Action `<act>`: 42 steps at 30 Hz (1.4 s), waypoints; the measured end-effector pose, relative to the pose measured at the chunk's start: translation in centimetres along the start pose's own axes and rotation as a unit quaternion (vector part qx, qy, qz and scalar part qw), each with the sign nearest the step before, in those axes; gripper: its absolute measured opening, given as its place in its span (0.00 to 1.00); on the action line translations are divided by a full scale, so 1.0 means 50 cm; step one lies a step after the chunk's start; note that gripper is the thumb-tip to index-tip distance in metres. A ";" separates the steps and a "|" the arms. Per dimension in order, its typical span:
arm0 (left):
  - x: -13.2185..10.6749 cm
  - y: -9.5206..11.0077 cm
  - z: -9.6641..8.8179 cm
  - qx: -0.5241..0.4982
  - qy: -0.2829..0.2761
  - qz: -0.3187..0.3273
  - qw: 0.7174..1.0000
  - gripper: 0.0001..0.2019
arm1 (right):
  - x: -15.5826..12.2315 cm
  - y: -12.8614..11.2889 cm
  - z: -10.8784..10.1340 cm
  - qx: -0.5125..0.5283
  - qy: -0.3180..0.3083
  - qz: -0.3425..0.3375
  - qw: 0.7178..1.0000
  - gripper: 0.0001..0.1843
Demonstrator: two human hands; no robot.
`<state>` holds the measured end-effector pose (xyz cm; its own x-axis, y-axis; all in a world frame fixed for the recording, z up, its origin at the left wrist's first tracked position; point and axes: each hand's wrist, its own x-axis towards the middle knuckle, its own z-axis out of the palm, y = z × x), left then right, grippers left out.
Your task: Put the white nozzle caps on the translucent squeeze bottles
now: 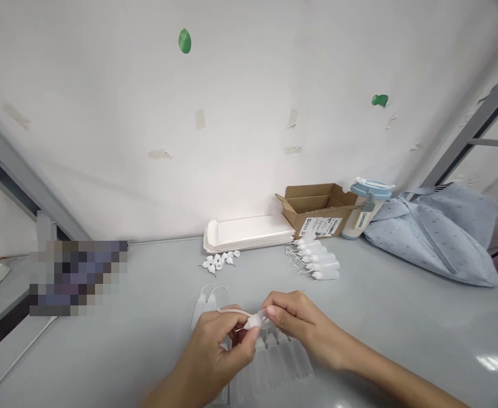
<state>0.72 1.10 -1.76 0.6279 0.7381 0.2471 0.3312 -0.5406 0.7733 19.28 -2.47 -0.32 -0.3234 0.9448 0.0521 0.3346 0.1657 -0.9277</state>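
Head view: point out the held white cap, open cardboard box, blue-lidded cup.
Held white cap [253, 322]: head view, outer side.
Open cardboard box [322, 226]: head view, front-wall label.
Blue-lidded cup [358, 220]: head view, pale body.

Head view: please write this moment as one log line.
left hand: pinches white cap | right hand: grips translucent bottle | capped bottles: near cardboard box

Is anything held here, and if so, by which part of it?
Yes, a small translucent bottle: the left hand holds it at the white cap, the right hand by its body, partly hidden.
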 end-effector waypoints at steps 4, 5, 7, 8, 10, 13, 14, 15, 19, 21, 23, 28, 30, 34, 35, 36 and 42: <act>0.014 -0.015 -0.035 0.034 -0.048 -0.017 0.998 0.15 | -0.003 -0.013 -0.031 -0.042 0.028 -0.016 0.999 0.19; 0.022 -0.021 -0.047 0.054 -0.043 -0.029 0.997 0.16 | -0.005 -0.015 -0.048 -0.075 0.047 -0.030 0.996 0.18; 0.044 -0.038 -0.071 0.124 -0.016 -0.042 0.991 0.15 | -0.012 -0.007 -0.086 -0.138 0.086 -0.050 0.985 0.15; 0.057 -0.048 -0.081 0.171 -0.010 -0.034 0.985 0.13 | -0.019 0.004 -0.106 -0.170 0.109 -0.054 0.978 0.14; 0.087 -0.069 -0.093 0.266 -0.016 0.014 0.964 0.11 | -0.036 0.037 -0.144 -0.233 0.151 -0.043 0.960 0.15; 0.129 -0.095 -0.089 0.429 -0.068 0.080 0.897 0.14 | -0.068 0.101 -0.185 -0.304 0.193 -0.051 0.932 0.16; 0.140 -0.100 -0.083 0.462 -0.082 0.088 0.879 0.15 | -0.079 0.121 -0.193 -0.325 0.207 -0.059 0.921 0.15; 0.150 -0.103 -0.075 0.487 -0.094 0.092 0.863 0.16 | -0.088 0.137 -0.199 -0.344 0.219 -0.071 0.910 0.15; 0.176 -0.107 -0.047 0.530 -0.116 0.104 0.834 0.18 | -0.109 0.171 -0.209 -0.384 0.227 -0.109 0.888 0.11; 0.183 -0.108 -0.040 0.546 -0.129 0.108 0.821 0.17 | -0.111 0.175 -0.212 -0.386 0.216 -0.118 0.889 0.10; 0.187 -0.109 -0.039 0.558 -0.138 0.107 0.812 0.17 | -0.112 0.178 -0.215 -0.388 0.204 -0.123 0.890 0.10; 0.188 -0.106 -0.043 0.571 -0.147 0.093 0.802 0.19 | -0.117 0.193 -0.222 -0.405 0.174 -0.107 0.891 0.10; 0.186 -0.103 -0.045 0.571 -0.149 0.089 0.803 0.20 | -0.117 0.200 -0.223 -0.406 0.172 -0.106 0.891 0.10; 0.184 -0.100 -0.047 0.565 -0.150 0.080 0.807 0.20 | -0.115 0.209 -0.225 -0.405 0.173 -0.110 0.891 0.10; 0.184 -0.100 -0.047 0.563 -0.149 0.077 0.809 0.21 | -0.114 0.210 -0.225 -0.406 0.172 -0.110 0.891 0.10; 0.185 -0.101 -0.047 0.559 -0.149 0.075 0.812 0.20 | -0.113 0.210 -0.225 -0.407 0.171 -0.110 0.891 0.09; 0.187 -0.100 -0.050 0.513 -0.141 0.071 0.844 0.17 | -0.111 0.205 -0.221 -0.407 0.178 -0.120 0.888 0.08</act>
<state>3.15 11.71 -1.86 0.8070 0.5896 0.0349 0.5835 -0.7868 -0.2009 34.31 -2.91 -6.02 -0.2202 0.8595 0.4612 0.8698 0.3870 -0.3060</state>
